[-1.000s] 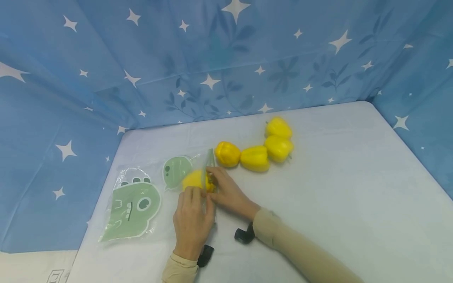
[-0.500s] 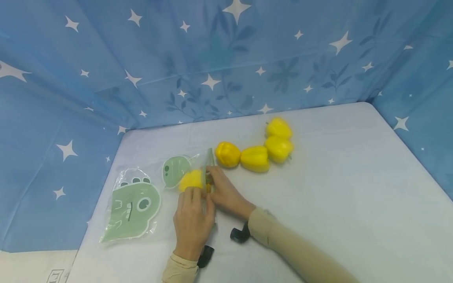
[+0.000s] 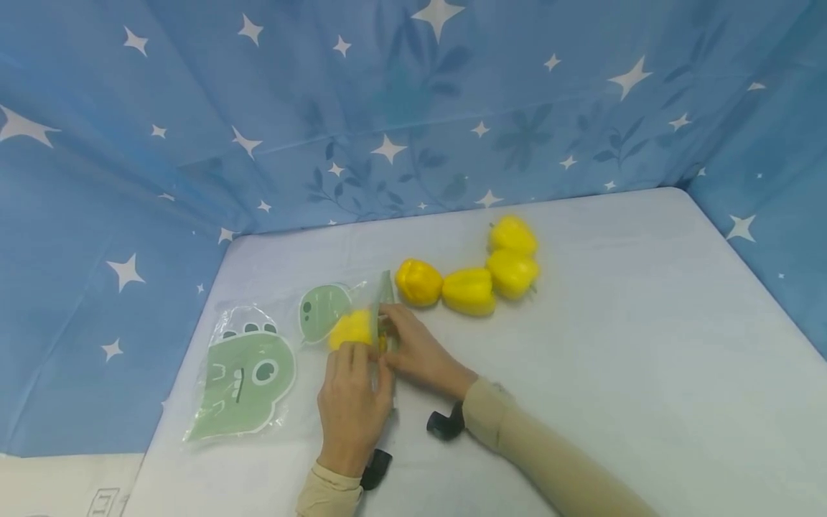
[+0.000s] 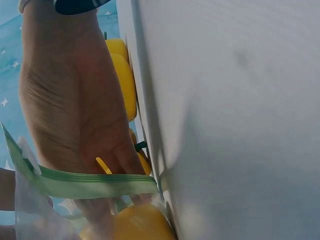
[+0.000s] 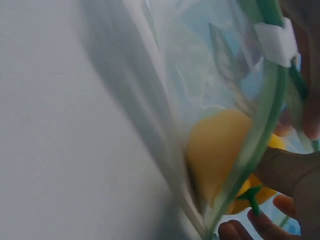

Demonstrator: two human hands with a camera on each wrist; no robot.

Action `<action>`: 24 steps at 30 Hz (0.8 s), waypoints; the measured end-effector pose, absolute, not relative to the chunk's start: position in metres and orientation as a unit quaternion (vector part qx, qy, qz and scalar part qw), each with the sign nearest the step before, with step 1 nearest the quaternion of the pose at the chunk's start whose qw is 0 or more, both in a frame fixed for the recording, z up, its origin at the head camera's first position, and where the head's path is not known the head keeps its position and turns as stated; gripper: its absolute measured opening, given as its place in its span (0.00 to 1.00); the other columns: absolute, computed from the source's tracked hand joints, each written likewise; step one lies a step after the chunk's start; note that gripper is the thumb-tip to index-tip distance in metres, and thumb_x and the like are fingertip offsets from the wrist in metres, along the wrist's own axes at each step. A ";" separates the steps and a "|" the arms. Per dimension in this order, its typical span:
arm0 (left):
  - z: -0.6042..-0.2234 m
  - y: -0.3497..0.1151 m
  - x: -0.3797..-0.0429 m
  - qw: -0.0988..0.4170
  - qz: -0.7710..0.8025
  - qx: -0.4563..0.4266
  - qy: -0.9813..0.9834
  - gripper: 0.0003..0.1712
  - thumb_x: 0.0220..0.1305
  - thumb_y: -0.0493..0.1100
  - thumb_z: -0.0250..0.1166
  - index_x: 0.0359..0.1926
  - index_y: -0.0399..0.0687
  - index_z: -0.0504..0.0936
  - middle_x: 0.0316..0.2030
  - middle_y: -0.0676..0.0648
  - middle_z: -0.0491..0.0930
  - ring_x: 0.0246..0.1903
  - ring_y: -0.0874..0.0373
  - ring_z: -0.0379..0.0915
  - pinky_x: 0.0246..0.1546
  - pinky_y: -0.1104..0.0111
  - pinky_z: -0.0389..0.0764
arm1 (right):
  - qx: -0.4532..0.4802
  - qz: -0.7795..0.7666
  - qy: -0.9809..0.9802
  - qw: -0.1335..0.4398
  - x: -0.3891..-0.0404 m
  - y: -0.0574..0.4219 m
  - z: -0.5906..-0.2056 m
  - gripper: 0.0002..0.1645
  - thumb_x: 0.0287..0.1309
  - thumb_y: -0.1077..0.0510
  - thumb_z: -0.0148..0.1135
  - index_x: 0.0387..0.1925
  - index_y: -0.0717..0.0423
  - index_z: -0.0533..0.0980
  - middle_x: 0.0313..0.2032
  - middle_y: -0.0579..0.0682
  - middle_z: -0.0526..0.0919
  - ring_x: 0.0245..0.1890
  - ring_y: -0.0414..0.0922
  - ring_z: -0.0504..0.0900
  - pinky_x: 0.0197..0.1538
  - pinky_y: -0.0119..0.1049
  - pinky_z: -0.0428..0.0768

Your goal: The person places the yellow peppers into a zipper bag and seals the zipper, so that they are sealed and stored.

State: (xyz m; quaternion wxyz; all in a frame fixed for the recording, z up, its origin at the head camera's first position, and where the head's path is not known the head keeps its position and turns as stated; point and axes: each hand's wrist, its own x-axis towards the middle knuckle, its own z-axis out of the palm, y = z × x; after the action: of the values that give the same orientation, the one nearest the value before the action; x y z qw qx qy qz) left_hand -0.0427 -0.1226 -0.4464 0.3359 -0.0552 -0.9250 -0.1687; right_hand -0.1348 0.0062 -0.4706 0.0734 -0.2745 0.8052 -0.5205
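A clear plastic zip bag with a green dinosaur print [image 3: 248,388] lies flat, its green-edged mouth [image 3: 386,287] facing right. Just inside that mouth is a yellow bell pepper [image 3: 351,328], stem end toward the opening. My left hand [image 3: 352,413] pinches the near side of the mouth; a white slider [image 5: 276,42] sits on the zip in the right wrist view. Reaching in from the right, my right hand [image 3: 423,355] holds the pepper by its stem end. Its thumb [image 5: 287,172] lies against the pepper, with the green stem [image 5: 252,199] between thumb and fingers.
Beyond my right hand, several yellow bell peppers sit in a bent row, among them an orange-tinged one [image 3: 418,282] and one lying sideways [image 3: 469,291]. A white cloth covers the table [image 3: 614,345]. Blue star-patterned curtain [image 3: 388,108] hangs behind and at the sides.
The held pepper has slid slightly left, deeper into the bag, with my right hand following a little. My left hand stays at the bag's mouth. The other peppers rest as before.
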 end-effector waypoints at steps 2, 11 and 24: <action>-0.446 -0.123 -0.043 0.337 -0.168 -0.055 -0.925 0.09 0.58 0.39 0.70 0.35 0.44 0.78 0.33 0.46 0.75 0.31 0.49 0.71 0.22 0.59 0.75 | -0.272 -0.512 0.812 0.074 -0.136 0.008 -0.469 0.48 0.55 0.62 0.74 0.75 0.53 0.64 0.68 0.54 0.73 0.64 0.50 0.78 0.68 0.45 0.79; -0.445 -0.123 -0.042 0.330 -0.169 -0.050 -0.927 0.10 0.56 0.38 0.71 0.35 0.45 0.77 0.33 0.46 0.75 0.32 0.49 0.72 0.23 0.59 0.76 | -0.276 -0.485 0.827 0.073 -0.143 0.022 -0.454 0.43 0.62 0.59 0.72 0.75 0.52 0.64 0.69 0.54 0.74 0.62 0.52 0.81 0.66 0.45 0.81; -0.446 -0.123 -0.042 0.324 -0.176 -0.046 -0.928 0.09 0.56 0.38 0.71 0.34 0.44 0.77 0.32 0.47 0.74 0.32 0.50 0.71 0.23 0.60 0.77 | -0.291 -0.485 0.822 -0.067 -0.154 0.044 -0.435 0.34 0.67 0.61 0.68 0.71 0.56 0.67 0.65 0.54 0.75 0.63 0.52 0.78 0.70 0.44 0.77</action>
State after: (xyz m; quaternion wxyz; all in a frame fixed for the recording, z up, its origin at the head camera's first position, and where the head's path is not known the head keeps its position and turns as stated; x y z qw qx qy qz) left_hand -0.0420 -0.1229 -0.4460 0.3241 -0.0465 -0.9284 -0.1756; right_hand -0.1538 0.0445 -0.4352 -0.0670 -0.2905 0.8219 -0.4854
